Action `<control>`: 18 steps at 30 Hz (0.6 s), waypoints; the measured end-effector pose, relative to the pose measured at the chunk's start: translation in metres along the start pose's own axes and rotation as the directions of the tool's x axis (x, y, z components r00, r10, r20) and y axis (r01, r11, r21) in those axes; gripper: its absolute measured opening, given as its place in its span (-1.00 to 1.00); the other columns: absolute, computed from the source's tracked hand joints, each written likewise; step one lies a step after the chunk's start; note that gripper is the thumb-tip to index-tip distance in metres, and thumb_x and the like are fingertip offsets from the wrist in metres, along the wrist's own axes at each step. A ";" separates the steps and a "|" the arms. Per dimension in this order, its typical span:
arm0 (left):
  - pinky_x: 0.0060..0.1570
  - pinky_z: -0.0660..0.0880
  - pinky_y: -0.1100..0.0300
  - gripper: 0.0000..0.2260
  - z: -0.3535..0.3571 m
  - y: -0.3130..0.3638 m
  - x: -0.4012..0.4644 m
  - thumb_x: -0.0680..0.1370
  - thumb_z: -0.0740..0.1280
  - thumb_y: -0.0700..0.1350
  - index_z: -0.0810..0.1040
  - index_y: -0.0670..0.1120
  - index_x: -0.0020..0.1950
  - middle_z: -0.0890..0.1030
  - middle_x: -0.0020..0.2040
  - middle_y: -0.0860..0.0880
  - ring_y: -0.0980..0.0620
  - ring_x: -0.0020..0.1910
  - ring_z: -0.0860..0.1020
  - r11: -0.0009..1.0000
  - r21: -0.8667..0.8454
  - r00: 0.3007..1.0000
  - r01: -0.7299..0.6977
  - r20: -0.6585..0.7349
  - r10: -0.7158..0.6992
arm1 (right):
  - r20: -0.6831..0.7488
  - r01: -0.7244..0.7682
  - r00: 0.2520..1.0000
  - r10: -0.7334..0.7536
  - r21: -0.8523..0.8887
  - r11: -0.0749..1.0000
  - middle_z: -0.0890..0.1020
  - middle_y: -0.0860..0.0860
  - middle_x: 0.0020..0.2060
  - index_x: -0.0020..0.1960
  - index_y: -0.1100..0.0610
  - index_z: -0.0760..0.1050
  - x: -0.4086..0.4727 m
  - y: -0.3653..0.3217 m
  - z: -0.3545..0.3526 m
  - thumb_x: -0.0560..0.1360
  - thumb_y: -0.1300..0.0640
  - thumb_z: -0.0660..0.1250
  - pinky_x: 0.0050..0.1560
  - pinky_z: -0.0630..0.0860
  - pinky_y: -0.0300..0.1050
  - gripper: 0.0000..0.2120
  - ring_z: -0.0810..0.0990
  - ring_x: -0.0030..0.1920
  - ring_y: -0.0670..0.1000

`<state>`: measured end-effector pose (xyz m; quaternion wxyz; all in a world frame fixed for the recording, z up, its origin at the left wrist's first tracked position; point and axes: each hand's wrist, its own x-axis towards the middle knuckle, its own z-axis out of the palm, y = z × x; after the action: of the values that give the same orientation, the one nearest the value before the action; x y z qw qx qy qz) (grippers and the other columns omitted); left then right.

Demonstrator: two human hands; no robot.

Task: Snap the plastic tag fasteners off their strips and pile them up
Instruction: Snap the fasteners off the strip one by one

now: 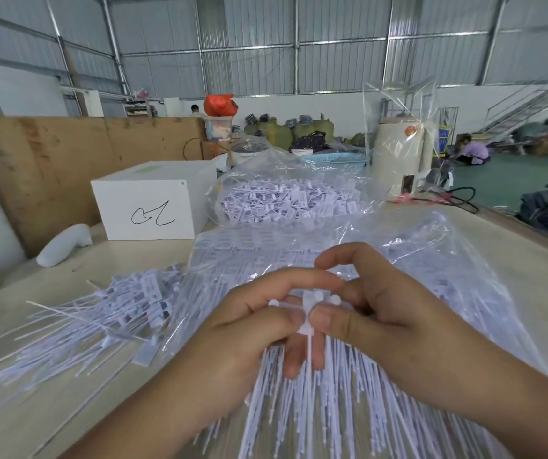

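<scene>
Both hands [302,313] pinch one thin, white plastic fastener strip [309,309].

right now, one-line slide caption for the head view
Both hands pinch one white tag fastener above the strips, loose pile at left.

pale lilac fasteners [100,313], white box [153,207] with black scribble, perhaps cream cylinder [398,154].

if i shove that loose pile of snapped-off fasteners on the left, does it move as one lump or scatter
Probably scatters. The loose pile is thin separate pieces lying crisscross on the smooth table, so they likely slide and fan out. Some stems look tangled, so clumps may drag together. They look very light; a gentle push should move them.
</scene>
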<state>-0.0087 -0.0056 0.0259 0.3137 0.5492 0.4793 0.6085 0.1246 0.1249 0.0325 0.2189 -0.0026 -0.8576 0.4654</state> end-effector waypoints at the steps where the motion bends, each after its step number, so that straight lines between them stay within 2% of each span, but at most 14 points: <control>1: -0.34 0.47 0.29 -0.73 0.000 -0.001 0.001 0.45 0.28 -0.21 0.68 -0.01 0.04 0.64 -0.26 -0.15 0.06 -0.39 0.54 1.000 0.016 1.000 -0.014 0.028 0.014 | 0.016 -0.012 1.000 0.012 0.017 1.000 0.69 -0.05 -0.27 0.15 -0.26 0.28 0.000 0.001 0.001 0.49 -0.14 0.29 -0.21 0.46 0.05 -0.72 0.54 -0.28 0.19; 2: -0.30 0.47 0.29 -0.77 -0.001 -0.002 0.001 0.43 0.31 -0.14 0.68 0.00 0.02 0.65 -0.24 -0.09 0.09 -0.36 0.55 0.999 0.029 0.999 -0.019 0.040 0.018 | 0.021 -0.018 1.000 0.018 0.029 0.999 0.70 -0.02 -0.24 0.18 -0.26 0.28 0.000 0.001 0.002 0.50 -0.13 0.29 -0.12 0.48 0.15 -0.70 0.59 -0.21 0.22; 3: -0.29 0.46 0.32 -0.78 -0.001 -0.003 0.002 0.42 0.32 -0.08 0.69 0.01 0.00 0.64 -0.27 -0.05 0.12 -0.35 0.55 0.999 0.034 0.999 -0.018 0.040 0.017 | 0.030 -0.016 0.999 0.015 0.038 0.999 0.69 -0.03 -0.23 0.23 -0.22 0.28 -0.001 0.001 0.002 0.52 -0.10 0.28 -0.10 0.49 0.14 -0.68 0.61 -0.19 0.18; 5: -0.30 0.43 0.40 -0.80 -0.003 -0.004 0.002 0.43 0.31 -0.04 0.68 -0.02 -0.03 0.61 -0.35 0.03 0.17 -0.35 0.55 0.999 0.037 0.999 -0.030 0.033 0.029 | 0.064 0.001 0.998 -0.004 0.052 0.999 0.67 -0.11 -0.24 0.30 -0.07 0.28 -0.002 0.001 0.003 0.57 -0.01 0.24 -0.14 0.49 -0.18 -0.68 0.62 -0.23 -0.08; 6: -0.31 0.42 0.42 -0.81 -0.004 -0.004 0.001 0.45 0.31 -0.05 0.68 -0.02 -0.04 0.60 -0.37 0.05 0.18 -0.35 0.54 0.998 0.042 0.999 -0.040 0.028 0.039 | 0.069 -0.001 0.998 -0.001 0.034 0.999 0.66 -0.11 -0.24 0.30 -0.02 0.31 -0.002 0.000 0.003 0.59 0.01 0.22 -0.15 0.47 -0.26 -0.70 0.61 -0.23 -0.13; 7: -0.30 0.42 0.40 -0.83 -0.006 -0.005 0.001 0.45 0.32 -0.05 0.68 -0.03 -0.07 0.59 -0.37 0.06 0.17 -0.34 0.54 0.998 0.047 0.999 -0.045 0.013 0.044 | 0.067 -0.011 0.998 0.011 -0.012 1.000 0.65 -0.06 -0.24 0.27 0.00 0.36 -0.002 -0.001 0.002 0.59 -0.02 0.22 -0.18 0.47 -0.17 -0.72 0.59 -0.26 -0.08; 8: -0.30 0.43 0.38 -0.84 -0.008 -0.006 0.001 0.44 0.33 -0.03 0.68 -0.02 -0.11 0.59 -0.37 0.05 0.15 -0.34 0.53 0.998 0.048 0.999 -0.041 -0.011 0.042 | 0.062 -0.022 0.998 0.027 -0.086 0.996 0.64 0.00 -0.25 0.22 -0.01 0.42 -0.003 -0.002 -0.001 0.58 -0.06 0.22 -0.22 0.47 0.00 -0.75 0.56 -0.28 0.03; 9: -0.30 0.43 0.36 -0.85 -0.009 -0.006 0.002 0.43 0.34 -0.01 0.68 -0.01 -0.15 0.58 -0.38 0.03 0.12 -0.35 0.51 0.998 0.044 0.999 -0.034 -0.039 0.036 | 0.059 -0.036 0.997 0.047 -0.184 0.982 0.60 0.01 -0.29 0.12 -0.03 0.47 -0.004 -0.002 -0.005 0.57 -0.13 0.22 -0.27 0.44 0.08 -0.78 0.52 -0.32 0.09; 11: -0.34 0.43 0.35 -0.87 -0.012 -0.007 0.003 0.41 0.35 0.01 0.65 0.00 -0.22 0.58 -0.38 -0.01 0.09 -0.38 0.49 1.000 0.016 0.997 -0.013 -0.076 0.014 | 0.057 -0.056 0.995 0.087 -0.406 0.912 0.49 -0.06 -0.41 -0.15 -0.04 0.46 -0.006 -0.001 -0.014 0.56 -0.23 0.20 -0.37 0.36 -0.03 -0.71 0.40 -0.45 -0.06; 13: -0.36 0.43 0.34 -0.87 -0.013 -0.006 0.002 0.41 0.34 0.01 0.63 0.00 -0.24 0.59 -0.38 -0.04 0.07 -0.40 0.50 0.999 -0.029 0.998 0.024 -0.059 -0.026 | 0.032 -0.068 0.995 0.097 -0.504 0.861 0.43 -0.09 -0.47 -0.29 -0.03 0.38 -0.004 -0.001 -0.017 0.51 -0.26 0.20 -0.41 0.30 -0.14 -0.65 0.34 -0.49 -0.10; 16: -0.36 0.44 0.28 -0.86 -0.012 -0.006 0.001 0.47 0.34 0.03 0.60 0.00 -0.22 0.61 -0.37 -0.12 0.02 -0.42 0.51 0.995 -0.051 0.996 0.089 0.022 -0.088 | -0.046 -0.043 0.999 0.026 -0.418 0.908 0.41 -0.09 -0.50 -0.25 -0.02 0.46 -0.002 0.000 -0.018 0.44 -0.26 0.23 -0.45 0.26 -0.19 -0.68 0.32 -0.50 -0.12; 18: -0.38 0.43 0.28 -0.87 -0.009 -0.006 0.002 0.50 0.33 0.00 0.60 0.01 -0.21 0.61 -0.37 -0.14 0.01 -0.47 0.49 0.994 -0.054 0.996 0.094 0.007 -0.094 | -0.074 0.000 0.997 -0.029 -0.365 0.931 0.41 -0.05 -0.51 -0.17 -0.03 0.51 -0.003 -0.001 -0.020 0.46 -0.23 0.26 -0.47 0.26 -0.18 -0.72 0.32 -0.51 -0.13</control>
<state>-0.0184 -0.0041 0.0214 0.3578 0.5187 0.4871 0.6047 0.1352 0.1396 0.0414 0.2516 -0.0551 -0.9199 0.2959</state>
